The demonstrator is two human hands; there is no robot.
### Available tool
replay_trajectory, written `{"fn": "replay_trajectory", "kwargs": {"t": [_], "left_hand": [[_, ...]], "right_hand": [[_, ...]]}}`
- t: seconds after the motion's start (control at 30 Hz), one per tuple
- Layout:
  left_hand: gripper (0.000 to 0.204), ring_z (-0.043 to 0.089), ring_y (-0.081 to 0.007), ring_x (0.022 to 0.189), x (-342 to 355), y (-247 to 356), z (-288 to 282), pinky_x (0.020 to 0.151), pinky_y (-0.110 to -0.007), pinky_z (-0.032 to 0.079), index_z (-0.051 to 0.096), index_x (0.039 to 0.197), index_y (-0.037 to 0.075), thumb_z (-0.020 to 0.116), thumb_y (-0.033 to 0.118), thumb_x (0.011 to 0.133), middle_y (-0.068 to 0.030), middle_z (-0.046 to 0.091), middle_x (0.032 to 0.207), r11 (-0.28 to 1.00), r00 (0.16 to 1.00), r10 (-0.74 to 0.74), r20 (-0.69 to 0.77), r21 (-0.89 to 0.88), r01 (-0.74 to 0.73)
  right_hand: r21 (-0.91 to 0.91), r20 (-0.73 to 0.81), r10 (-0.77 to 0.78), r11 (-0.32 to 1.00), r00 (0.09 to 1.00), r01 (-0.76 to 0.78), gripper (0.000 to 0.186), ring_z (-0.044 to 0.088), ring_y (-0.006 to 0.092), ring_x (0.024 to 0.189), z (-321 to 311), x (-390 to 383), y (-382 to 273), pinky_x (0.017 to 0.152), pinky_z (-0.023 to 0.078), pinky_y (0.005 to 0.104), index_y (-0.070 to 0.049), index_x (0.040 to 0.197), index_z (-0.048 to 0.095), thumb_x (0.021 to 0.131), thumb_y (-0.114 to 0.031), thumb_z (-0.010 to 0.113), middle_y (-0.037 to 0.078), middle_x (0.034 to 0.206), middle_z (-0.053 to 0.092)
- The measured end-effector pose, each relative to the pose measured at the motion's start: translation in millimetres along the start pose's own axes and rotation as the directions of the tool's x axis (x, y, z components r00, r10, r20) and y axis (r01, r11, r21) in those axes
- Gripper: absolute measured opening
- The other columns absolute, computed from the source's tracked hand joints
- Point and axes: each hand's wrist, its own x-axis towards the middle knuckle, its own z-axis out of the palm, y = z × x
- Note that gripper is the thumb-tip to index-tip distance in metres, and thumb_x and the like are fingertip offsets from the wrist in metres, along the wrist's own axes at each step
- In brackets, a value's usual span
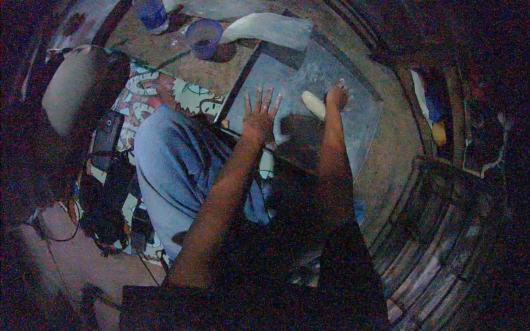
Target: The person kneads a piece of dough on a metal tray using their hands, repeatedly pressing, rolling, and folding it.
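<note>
A pale, elongated lump that looks like dough (313, 103) lies on a grey board (314, 71) dusted with white. Just right of the lump is my right hand (337, 98), its fingers curled in over the board. Whether anything sits inside those fingers is hidden. My left hand (259, 115) is held over the board's left part with its fingers spread and white on their tips. It holds nothing. Dark shadow covers the board's near part beside my wrists.
Beyond the board lie a white sack (270, 30), a purple bucket (204, 39) and a blue container (152, 15). A patterned mat (146, 83) bears black devices (109, 129) to the left, by my blue-clad leg (171, 160). Wooden slats (425, 231) stand lower right.
</note>
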Motion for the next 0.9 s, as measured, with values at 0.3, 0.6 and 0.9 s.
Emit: {"fn": "replay_trajectory", "kwargs": {"t": [0.3,0.6,0.9], "left_hand": [[0.151,-0.007,-0.0402,0.151,3,1,-3,0.115,-0.069,0.000,0.002,0.159,0.019,0.091,0.056,0.043,-0.0140,-0.006,0.166,0.998,0.999,-0.026,0.029,0.059,0.024],[0.149,-0.007,-0.0427,0.151,7,-6,19,0.114,-0.071,0.001,0.002,0.159,0.019,0.091,0.056,0.046,-0.0159,-0.004,0.165,0.993,0.997,0.011,-0.076,0.115,-0.002],[0.144,-0.004,-0.0407,0.151,1,2,-9,0.115,-0.070,0.002,0.002,0.159,0.020,0.090,0.054,0.050,-0.0151,0.000,0.166,0.998,0.998,-0.021,0.060,0.061,0.017]], "right_hand": [[-0.109,0.082,-0.595,0.792,0.800,0.600,0.056,0.045,0.0476,0.129,-103,-201,7,0.109,0.035,0.0528,0.001,0.135,0.051,0.103,-0.043,0.037,0.031,0.143,0.045],[-0.255,0.160,-0.553,0.777,0.817,0.576,0.053,0.039,0.0456,0.136,-107,-257,33,0.113,0.032,0.0529,-0.002,0.140,0.048,0.103,-0.039,0.040,0.026,0.149,0.039],[0.186,0.104,0.077,0.978,0.992,-0.096,0.060,0.031,0.0427,0.143,-14,-34,-7,0.117,0.027,0.0536,-0.004,0.142,0.047,0.101,-0.047,0.044,0.022,0.154,0.035]]}}
